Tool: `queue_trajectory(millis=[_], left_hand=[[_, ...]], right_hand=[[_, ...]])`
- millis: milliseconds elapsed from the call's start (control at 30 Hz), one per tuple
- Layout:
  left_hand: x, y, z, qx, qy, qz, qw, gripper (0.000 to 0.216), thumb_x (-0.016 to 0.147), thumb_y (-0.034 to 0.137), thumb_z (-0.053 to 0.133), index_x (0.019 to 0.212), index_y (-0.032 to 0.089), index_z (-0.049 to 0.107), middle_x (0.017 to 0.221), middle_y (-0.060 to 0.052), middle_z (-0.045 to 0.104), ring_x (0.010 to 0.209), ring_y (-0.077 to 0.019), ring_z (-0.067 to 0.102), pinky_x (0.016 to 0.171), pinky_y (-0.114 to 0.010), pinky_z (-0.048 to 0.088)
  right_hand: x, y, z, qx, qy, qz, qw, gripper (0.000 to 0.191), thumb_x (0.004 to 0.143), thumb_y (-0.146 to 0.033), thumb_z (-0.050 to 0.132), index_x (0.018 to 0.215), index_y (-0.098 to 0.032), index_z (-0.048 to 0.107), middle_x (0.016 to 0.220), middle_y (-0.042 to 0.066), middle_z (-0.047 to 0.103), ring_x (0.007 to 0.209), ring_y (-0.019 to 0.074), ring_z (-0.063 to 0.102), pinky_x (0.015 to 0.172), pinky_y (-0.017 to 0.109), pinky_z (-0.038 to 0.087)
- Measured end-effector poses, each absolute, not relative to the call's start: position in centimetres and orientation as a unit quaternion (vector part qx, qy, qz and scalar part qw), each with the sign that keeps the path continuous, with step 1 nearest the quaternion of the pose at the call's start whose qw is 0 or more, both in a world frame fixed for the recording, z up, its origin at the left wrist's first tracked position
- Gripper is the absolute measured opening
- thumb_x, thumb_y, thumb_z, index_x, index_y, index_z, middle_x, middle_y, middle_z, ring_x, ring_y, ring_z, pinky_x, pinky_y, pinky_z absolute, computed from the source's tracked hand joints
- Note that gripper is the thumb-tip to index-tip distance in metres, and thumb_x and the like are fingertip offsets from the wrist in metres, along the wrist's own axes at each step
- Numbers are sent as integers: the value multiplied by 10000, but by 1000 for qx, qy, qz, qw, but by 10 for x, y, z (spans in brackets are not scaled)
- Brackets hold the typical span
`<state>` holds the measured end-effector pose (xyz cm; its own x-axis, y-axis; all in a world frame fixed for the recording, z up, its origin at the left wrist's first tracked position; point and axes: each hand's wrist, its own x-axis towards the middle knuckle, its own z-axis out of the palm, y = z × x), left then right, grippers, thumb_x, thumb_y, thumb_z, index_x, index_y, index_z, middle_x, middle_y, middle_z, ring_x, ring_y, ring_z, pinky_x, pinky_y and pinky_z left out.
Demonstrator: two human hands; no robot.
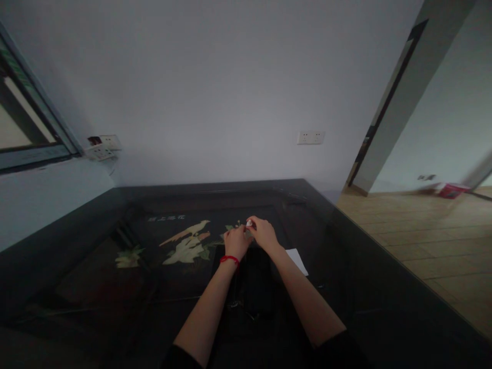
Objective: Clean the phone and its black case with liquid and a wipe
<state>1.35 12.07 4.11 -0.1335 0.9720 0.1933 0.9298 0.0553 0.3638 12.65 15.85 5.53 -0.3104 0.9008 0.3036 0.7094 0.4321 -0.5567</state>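
My left hand [236, 242], with a red string at its wrist, and my right hand [263, 233] meet over a dark table [96, 266] inlaid with birds. Both are closed in a pinch around a small whitish object [249, 223] held between the fingertips; what it is stays too small to make out. Beneath my forearms lies a black flat item [255, 279], perhaps a pouch or case. A white sheet of paper [298, 259] lies just right of my right wrist.
The table's right edge [384, 256] borders a wooden floor. A plain wall with a double socket [310, 137] stands behind, more sockets [102, 146] at the left corner under a window frame [31, 133]. A doorway opens at the right, with a red box [451, 190] on the floor.
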Motion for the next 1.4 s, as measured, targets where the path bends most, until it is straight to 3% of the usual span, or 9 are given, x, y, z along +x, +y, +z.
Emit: queue_trajectory(millis=[200, 533, 733, 1167, 1400], left_hand=[[13, 124, 38, 657, 721, 209, 67, 299, 795, 420, 546, 1026, 240, 606, 982, -55, 684, 987, -219, 589, 926, -360, 294], [23, 118, 46, 683, 686, 238, 77, 325, 800, 374, 578, 1095, 238, 586, 1022, -52, 662, 959, -198, 599, 831, -284, 397], [28, 117, 45, 694, 671, 249, 76, 331, 812, 357, 568, 1117, 228, 574, 1030, -62, 641, 957, -193, 591, 841, -288, 404], [29, 115, 43, 710, 659, 241, 57, 282, 813, 364, 563, 1073, 256, 562, 1014, -33, 638, 894, -179, 600, 743, -258, 409], [28, 116, 42, 706, 671, 222, 49, 282, 805, 368, 574, 1068, 269, 569, 1040, -40, 640, 921, -200, 599, 806, -289, 400]], right_hand=[[138, 166, 64, -479, -808, 187, 288, 162, 812, -245, 592, 958, -231, 660, 901, 41, 704, 823, 176, 643, 730, 242, 441], [156, 164, 80, -443, -797, 200, 359, 147, 796, -205, 597, 932, -212, 653, 835, 43, 718, 779, 176, 664, 727, 277, 480], [166, 167, 77, -437, -752, 264, 417, 50, 715, -197, 654, 746, -187, 616, 740, 25, 693, 724, 171, 670, 699, 292, 513], [167, 169, 71, -436, -715, 287, 465, 82, 697, -222, 641, 646, -188, 588, 642, 18, 668, 625, 169, 663, 619, 279, 524], [171, 163, 70, -406, -686, 335, 502, 111, 700, -283, 652, 733, -184, 613, 698, 28, 675, 675, 178, 669, 640, 293, 545]])
